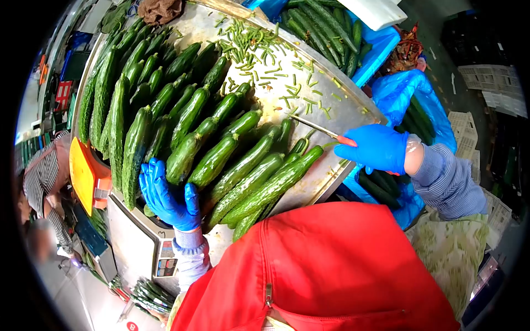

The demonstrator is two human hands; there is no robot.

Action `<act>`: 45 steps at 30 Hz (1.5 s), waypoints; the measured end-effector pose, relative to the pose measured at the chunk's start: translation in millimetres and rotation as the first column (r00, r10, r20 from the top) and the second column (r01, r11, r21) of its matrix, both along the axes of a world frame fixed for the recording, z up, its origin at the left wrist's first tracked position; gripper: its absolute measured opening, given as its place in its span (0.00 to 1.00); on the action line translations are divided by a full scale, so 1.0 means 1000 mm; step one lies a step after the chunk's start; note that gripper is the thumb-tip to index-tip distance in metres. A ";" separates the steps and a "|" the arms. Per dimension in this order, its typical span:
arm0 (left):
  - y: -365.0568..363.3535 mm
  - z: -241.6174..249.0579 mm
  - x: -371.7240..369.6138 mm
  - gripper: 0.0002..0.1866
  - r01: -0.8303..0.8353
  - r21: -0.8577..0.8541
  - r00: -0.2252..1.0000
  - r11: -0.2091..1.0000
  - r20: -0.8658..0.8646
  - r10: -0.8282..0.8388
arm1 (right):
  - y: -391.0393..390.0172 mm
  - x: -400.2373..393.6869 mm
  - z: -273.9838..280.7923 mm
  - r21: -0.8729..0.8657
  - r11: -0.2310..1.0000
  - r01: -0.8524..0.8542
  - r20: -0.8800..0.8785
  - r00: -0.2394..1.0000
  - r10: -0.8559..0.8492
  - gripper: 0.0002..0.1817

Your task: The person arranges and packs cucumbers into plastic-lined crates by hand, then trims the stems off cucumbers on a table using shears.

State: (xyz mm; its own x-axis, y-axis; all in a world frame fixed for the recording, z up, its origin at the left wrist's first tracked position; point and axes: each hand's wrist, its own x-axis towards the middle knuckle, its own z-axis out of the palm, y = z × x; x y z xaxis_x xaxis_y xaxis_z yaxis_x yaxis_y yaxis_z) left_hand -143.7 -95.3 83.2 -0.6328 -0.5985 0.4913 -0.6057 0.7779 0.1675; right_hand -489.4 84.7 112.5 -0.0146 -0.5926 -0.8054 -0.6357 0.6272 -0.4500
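My left hand (pixel 165 196), in a blue glove, rests fingers spread on the near ends of the cucumbers (pixel 187 138) piled on a metal tray (pixel 353 107). My right hand (pixel 378 148), also blue-gloved, is shut on a red-handled knife (pixel 317 128). Its blade points left over the tray, just above the stem end of the nearest cucumber (pixel 276 185). Several cut green stem pieces (pixel 265 60) lie scattered on the tray's far side.
A scale (pixel 146 245) sits under the tray's left edge. Blue bag-lined crates of cucumbers stand at the back right (pixel 331 27) and below my right hand (pixel 386 182). A person in a striped top (pixel 47 176) is at the left. My red apron (pixel 331 270) fills the foreground.
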 end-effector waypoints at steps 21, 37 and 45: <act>0.000 0.002 0.000 0.31 0.013 0.000 0.999 1.000 0.029 -0.013 | 0.046 -0.004 -0.005 0.031 0.796 0.604 0.367 0.734 -0.571 0.16; -0.002 -0.001 0.003 0.35 -0.023 0.065 0.999 0.998 0.034 0.021 | 0.073 0.015 -0.039 -0.130 0.959 0.253 0.196 0.954 -0.225 0.20; -0.003 -0.003 0.003 0.35 -0.031 0.074 0.999 0.997 0.011 0.030 | 0.057 0.021 -0.029 0.088 0.934 0.346 0.199 0.913 -0.357 0.16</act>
State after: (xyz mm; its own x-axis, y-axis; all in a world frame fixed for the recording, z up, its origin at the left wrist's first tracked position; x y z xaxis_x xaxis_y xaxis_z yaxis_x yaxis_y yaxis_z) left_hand -140.6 -98.4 80.6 -0.6180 -0.6524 0.4388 -0.6310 0.7445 0.2182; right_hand -468.1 141.3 83.9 -0.0437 -0.5391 -0.8411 -0.2658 0.8178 -0.5104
